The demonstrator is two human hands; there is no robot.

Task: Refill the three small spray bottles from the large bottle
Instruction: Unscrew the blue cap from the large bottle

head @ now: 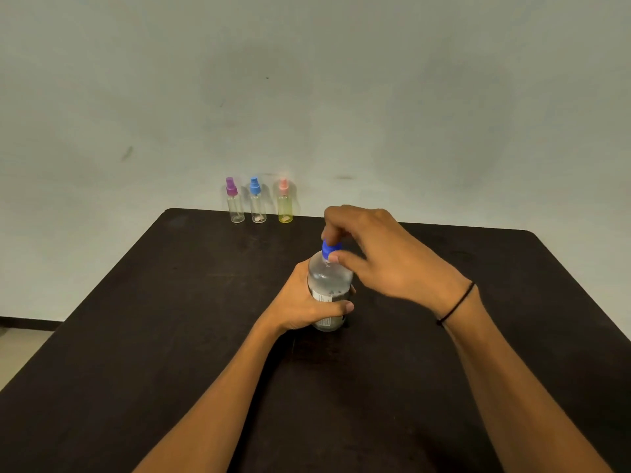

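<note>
Left hand (307, 303): wrapping around the body of the large bottle (329, 288), thumb lying across its label, keeping it upright on the dark table (170, 336). Right hand (382, 254): reaching over from above, fingertips pinching the blue cap (330, 249); a black band (456, 303) is circling its wrist. Three small spray bottles, standing in a row at the table's far edge, well apart from both hands: purple-topped (235, 201), blue-topped (256, 201), pink-topped (284, 202) with yellowish body.
</note>
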